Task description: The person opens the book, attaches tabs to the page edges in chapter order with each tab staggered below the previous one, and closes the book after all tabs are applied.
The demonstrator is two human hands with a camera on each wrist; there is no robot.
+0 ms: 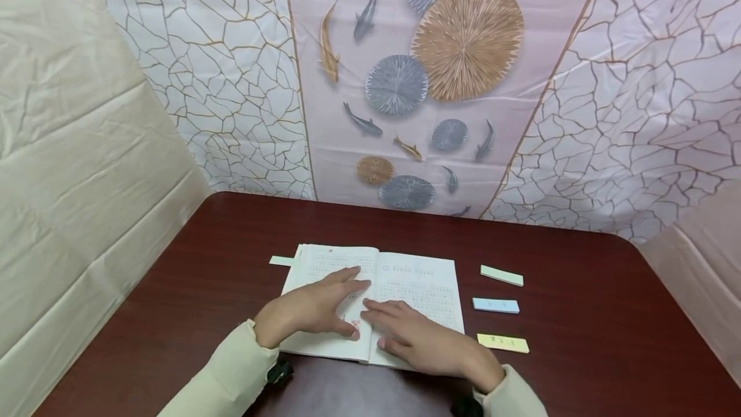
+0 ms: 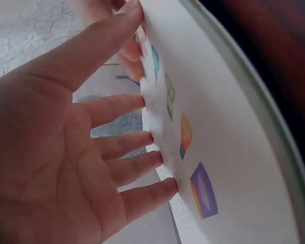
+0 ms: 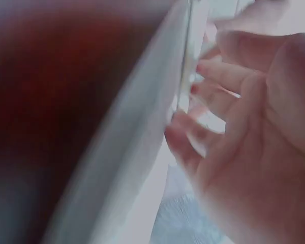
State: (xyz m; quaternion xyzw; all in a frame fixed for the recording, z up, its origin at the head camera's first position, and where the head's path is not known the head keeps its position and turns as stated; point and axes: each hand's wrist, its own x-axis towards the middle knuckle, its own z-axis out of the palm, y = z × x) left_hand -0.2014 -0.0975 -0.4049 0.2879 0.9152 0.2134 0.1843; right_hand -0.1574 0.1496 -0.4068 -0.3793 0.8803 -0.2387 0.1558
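Observation:
An open book [image 1: 425,282] lies on the dark red table, printed text on both pages. My left hand [image 1: 318,306] is over the left page with fingers spread, and in the left wrist view its fingertips [image 2: 169,185] touch the paper. Small coloured pictures show on that page [image 2: 229,137] there. My right hand [image 1: 425,340] is over the lower part of the right page, fingers extended toward the centre fold. The right wrist view is blurred; the fingers [image 3: 213,96] are at the page surface, gripping nothing that I can see.
A pale green tab [image 1: 282,261] sticks out of the book's left edge. Right of the book lie three sticky-note pads: green [image 1: 502,275], blue [image 1: 495,305] and yellow [image 1: 503,343]. Behind the table [image 1: 255,224] hangs a patterned curtain [image 1: 399,134].

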